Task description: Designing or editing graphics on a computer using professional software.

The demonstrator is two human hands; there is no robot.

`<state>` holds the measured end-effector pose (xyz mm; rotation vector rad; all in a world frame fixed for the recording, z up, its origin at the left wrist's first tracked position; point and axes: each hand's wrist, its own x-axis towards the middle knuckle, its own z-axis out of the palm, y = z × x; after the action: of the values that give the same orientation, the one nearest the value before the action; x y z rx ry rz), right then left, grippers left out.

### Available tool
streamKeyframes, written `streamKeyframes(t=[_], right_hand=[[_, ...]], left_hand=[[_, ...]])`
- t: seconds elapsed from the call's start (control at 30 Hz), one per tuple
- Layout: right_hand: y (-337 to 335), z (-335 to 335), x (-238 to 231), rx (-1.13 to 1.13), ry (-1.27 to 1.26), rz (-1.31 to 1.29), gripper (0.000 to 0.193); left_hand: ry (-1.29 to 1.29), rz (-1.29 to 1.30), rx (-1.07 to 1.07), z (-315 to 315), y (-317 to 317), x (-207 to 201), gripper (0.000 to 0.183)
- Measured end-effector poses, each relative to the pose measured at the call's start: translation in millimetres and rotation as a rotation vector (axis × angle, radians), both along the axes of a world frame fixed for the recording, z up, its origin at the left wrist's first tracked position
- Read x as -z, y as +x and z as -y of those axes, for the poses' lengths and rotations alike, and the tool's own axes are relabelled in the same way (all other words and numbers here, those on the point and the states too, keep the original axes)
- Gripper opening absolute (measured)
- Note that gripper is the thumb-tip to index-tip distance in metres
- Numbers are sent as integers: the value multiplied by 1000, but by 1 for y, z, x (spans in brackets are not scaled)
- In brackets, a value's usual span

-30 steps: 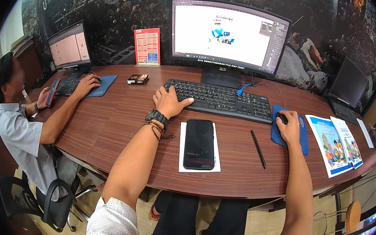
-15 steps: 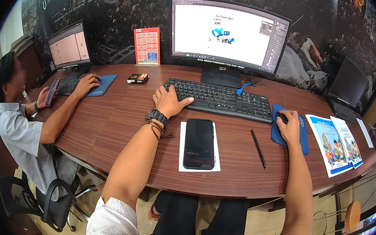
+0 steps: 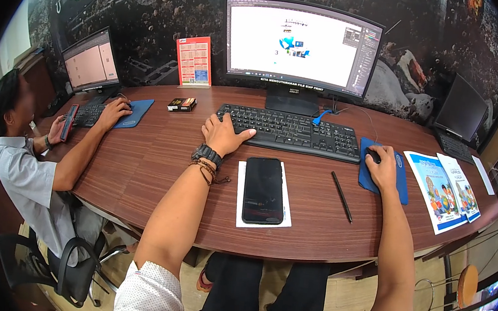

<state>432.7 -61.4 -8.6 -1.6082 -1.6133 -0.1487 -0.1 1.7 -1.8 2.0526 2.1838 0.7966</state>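
Note:
My left hand (image 3: 224,136) rests on the left end of a black keyboard (image 3: 290,129), fingers spread over the keys and thumb stretched out to the right. A dark watch and beaded bracelets are on that wrist. My right hand (image 3: 383,166) is wrapped round a black computer mouse (image 3: 373,156) on a blue mouse pad (image 3: 401,177). Beyond the keyboard stands a large curved monitor (image 3: 295,46) with a design page on a white ground. Between my forearms a black smartphone (image 3: 264,191) lies on a white sheet, with a slim black pen (image 3: 341,197) to its right.
A co-worker (image 3: 37,177) sits at the left, one hand on a mouse, the other holding a phone. A small dark box (image 3: 182,104) and a red display card (image 3: 194,60) stand near the back. Printed booklets (image 3: 437,191) lie at the right, before another monitor (image 3: 462,108).

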Motion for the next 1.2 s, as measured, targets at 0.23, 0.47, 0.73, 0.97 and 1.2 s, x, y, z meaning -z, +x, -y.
streamKeyframes(t=[0.23, 0.47, 0.73, 0.97, 1.2], right_hand=[[0, -1, 0, 9, -16, -1, 32], [1, -1, 1, 6, -15, 0, 31], [0, 1, -1, 18, -30, 0, 32], [0, 1, 0, 21, -29, 6, 32], [-2, 2, -2, 30, -22, 7, 30]], left_hand=[[20, 7, 2, 1, 0, 0, 104], [12, 3, 4, 0, -1, 0, 105], [17, 4, 5, 0, -1, 2, 106], [18, 3, 6, 0, 0, 1, 106], [24, -6, 3, 0, -1, 2, 107]])
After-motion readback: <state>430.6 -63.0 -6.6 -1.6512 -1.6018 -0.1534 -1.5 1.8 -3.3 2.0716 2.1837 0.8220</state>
